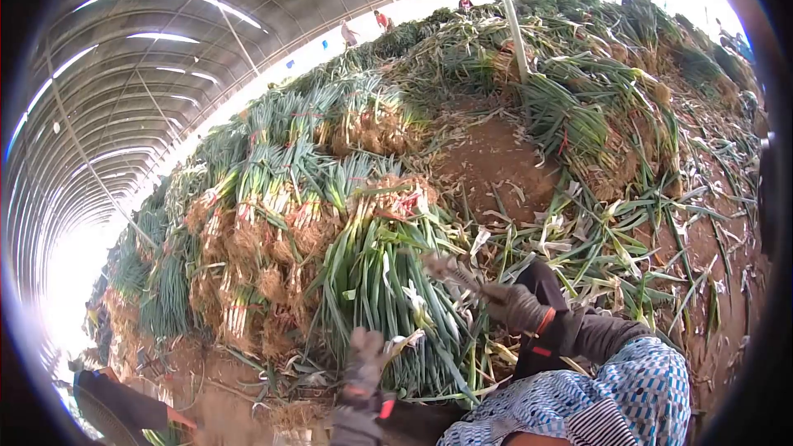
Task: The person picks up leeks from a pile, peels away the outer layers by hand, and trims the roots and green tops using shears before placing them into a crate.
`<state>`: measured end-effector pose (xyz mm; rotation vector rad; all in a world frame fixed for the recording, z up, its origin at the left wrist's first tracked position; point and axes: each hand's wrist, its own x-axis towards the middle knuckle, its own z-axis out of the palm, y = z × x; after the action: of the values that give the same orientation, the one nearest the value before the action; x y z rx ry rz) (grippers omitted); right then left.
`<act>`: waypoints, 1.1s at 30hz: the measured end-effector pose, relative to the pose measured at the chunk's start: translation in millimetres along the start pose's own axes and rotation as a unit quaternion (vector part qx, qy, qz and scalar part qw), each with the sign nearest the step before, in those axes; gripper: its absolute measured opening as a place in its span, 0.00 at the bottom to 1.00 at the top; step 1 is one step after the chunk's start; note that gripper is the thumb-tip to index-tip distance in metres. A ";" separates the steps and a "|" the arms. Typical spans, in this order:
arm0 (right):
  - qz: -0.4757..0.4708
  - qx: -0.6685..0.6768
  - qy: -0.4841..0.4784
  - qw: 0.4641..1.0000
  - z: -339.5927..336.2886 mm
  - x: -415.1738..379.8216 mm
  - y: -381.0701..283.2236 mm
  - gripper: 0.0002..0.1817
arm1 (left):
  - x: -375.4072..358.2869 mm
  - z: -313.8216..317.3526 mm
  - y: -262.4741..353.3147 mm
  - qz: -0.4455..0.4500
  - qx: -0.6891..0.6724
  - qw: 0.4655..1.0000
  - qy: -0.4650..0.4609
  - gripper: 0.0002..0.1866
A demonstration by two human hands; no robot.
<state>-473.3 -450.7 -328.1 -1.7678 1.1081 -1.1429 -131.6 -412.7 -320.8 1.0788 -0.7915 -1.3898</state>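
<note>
A large pile of green onions (384, 281) with long green leaves lies before me, between my two hands. My left hand (363, 359), in a grey glove, is at the lower middle beside the leaves, blurred; its fingers point up and seem apart, with nothing seen in them. My right hand (516, 307), also gloved, is to the right of the leaves. A thin brownish, blurred thing (450, 268) sticks out from its fingers toward the left; what it is cannot be made out.
Tied bundles with brown roots (281, 231) are stacked at the left. Loose leaves (611, 239) litter the brown soil (500, 165) at the right. A metal pole (510, 25) stands behind. Several people, one in red (382, 20), are far back under an arched roof.
</note>
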 end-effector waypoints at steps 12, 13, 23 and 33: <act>0.157 0.134 -0.240 0.949 56.8 -18.0 -6.0 0.36 | 15.7 87.3 -59.4 -0.039 -0.363 0.925 -0.108 0.14; 0.150 0.174 -0.280 0.932 67.1 -11.4 -0.6 0.39 | 21.1 81.3 -72.3 -0.041 -0.329 0.939 -0.093 0.18; 0.250 0.107 -0.281 0.920 97.0 41.9 25.0 0.29 | 35.4 22.0 -73.6 -0.019 0.119 0.992 -0.038 0.21; 0.272 0.032 -0.167 0.947 120.1 143.6 77.2 0.31 | 136.1 -81.7 -26.3 0.022 0.207 0.973 0.103 0.27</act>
<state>-348.4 -595.6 -394.5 -1.4048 1.2228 -0.5171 -55.5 -533.3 -395.5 1.4920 -0.9700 -1.0768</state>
